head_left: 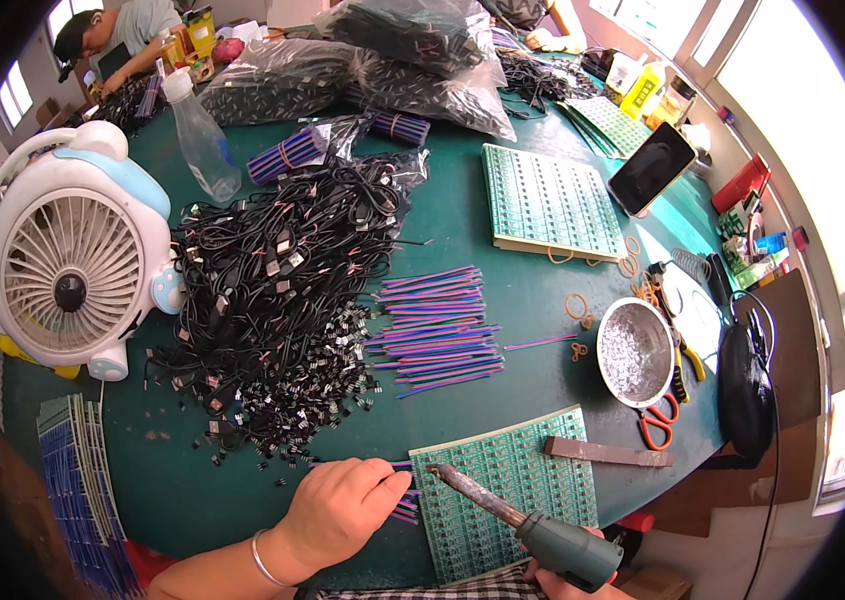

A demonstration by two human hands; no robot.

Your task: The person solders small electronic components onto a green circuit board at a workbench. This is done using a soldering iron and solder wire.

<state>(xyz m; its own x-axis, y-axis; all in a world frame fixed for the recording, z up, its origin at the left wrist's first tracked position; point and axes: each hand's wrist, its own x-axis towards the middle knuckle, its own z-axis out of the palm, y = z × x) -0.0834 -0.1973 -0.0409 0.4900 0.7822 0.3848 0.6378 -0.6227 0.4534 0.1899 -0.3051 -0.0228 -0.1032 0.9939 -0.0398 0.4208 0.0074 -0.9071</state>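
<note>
My left hand (338, 508), with a bangle at its wrist, pinches thin coloured wires at the left edge of a green circuit board panel (503, 500). Wire ends show on both sides of the fingers. A soldering iron (568, 550) with a dark green handle is gripped in my right hand (545, 580), mostly hidden behind the handle. The iron's brownish tip points up and left, over the panel's left edge near my left fingertips. Whether the tip touches a pad is too small to tell. A brown bar (608, 452) lies across the panel's right edge.
Cut coloured wires (438, 330) lie beyond the panel, beside piled black cables (283, 270). A fan (68, 260) stands left. To the right are a metal bowl (636, 352), scissors (659, 422) and a propped phone (653, 170). Stacked panels (553, 200) lie farther back; two other people sit beyond.
</note>
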